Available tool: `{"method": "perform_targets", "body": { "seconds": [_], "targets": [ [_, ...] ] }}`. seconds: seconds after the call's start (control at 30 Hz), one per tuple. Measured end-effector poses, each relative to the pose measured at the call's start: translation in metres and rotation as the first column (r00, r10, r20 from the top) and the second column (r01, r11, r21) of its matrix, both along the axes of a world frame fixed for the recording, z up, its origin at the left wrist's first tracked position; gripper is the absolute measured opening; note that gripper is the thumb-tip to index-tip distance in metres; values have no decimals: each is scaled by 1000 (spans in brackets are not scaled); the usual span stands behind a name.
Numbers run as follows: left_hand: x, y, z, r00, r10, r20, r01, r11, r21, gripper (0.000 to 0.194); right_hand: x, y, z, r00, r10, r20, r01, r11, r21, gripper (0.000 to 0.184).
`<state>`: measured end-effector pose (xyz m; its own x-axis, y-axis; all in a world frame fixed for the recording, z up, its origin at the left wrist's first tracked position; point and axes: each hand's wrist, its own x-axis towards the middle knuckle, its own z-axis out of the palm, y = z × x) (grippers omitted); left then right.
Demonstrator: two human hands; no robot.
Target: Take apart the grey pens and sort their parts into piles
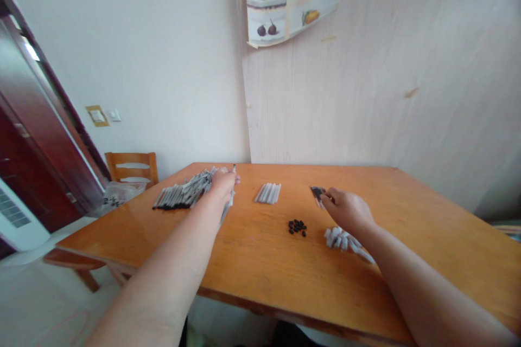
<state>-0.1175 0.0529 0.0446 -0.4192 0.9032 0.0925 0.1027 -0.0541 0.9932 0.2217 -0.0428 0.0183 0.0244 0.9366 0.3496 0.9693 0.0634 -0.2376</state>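
Note:
My left hand is closed over the right side of a large pile of grey-white pens with black ends. A slim pen with a dark tip sticks up from its fingers. My right hand is pinched at a small group of thin black-and-pale sticks; its fingertips hide whether one is gripped. Between the hands lies a row of whitish tubes. Small black caps or plugs are scattered nearer to me. Below my right wrist sits a heap of small translucent pieces, partly covered by the forearm.
Everything lies on a brown wooden table against the wall. A wooden chair stands behind its left end, with a clear plastic bag holding black pieces. Fruit pictures hang on the wall.

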Motion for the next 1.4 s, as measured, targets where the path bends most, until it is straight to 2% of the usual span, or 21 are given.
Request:
{"method": "perform_targets", "body": {
  "seconds": [0.03,0.1,0.2,0.27,0.37,0.43,0.53,0.63,0.7,0.77,0.93,1.07,1.13,1.23,1.4],
  "targets": [
    [10,-3,3,999,-15,33,14,1000,11,6,-2,-1,0,1000,6,-7,-6,1000,2,37],
    [30,-11,7,960,-101,260,95,995,33,1,-5,-3,0,999,21,-26,-21,1000,15,35],
    [61,-27,11,843,-206,497,190,978,84,2,-13,-7,1,992,97,-86,-92,994,59,34],
    [81,-37,10,767,-274,580,234,961,144,3,-19,-11,2,964,206,-170,-194,977,86,36],
    [108,-48,4,692,-332,641,245,943,225,8,-29,-15,3,860,357,-364,-346,933,98,41],
    [121,-53,-2,651,-387,653,271,922,277,9,-34,-17,2,781,399,-480,-408,908,91,42],
    [134,-58,-9,598,-454,660,307,891,335,8,-39,-17,-2,714,391,-581,-445,894,55,43],
    [140,-62,-14,563,-487,667,320,873,368,8,-40,-14,-6,697,340,-632,-440,898,-2,40],
    [142,-65,-16,547,-510,664,336,860,384,8,-40,-14,-6,683,300,-666,-429,902,-34,36],
    [143,-69,-16,542,-533,650,357,846,397,8,-41,-16,-3,638,268,-722,-439,897,-54,31],
    [141,-76,-17,553,-604,574,495,792,357,17,-42,-22,6,435,193,-880,-513,856,-65,27],
    [140,-79,-18,531,-642,553,538,760,364,17,-40,-23,8,326,168,-930,-519,855,-27,33],
    [141,-80,-17,527,-648,551,544,755,368,15,-39,-22,7,315,184,-931,-528,849,-11,36],
    [142,-80,-17,540,-643,543,538,760,364,14,-37,-22,7,338,197,-920,-538,843,-17,37],
    [149,-81,-19,592,-605,533,494,795,353,16,-35,-19,9,451,268,-852,-529,849,-13,33]
  ]
}}
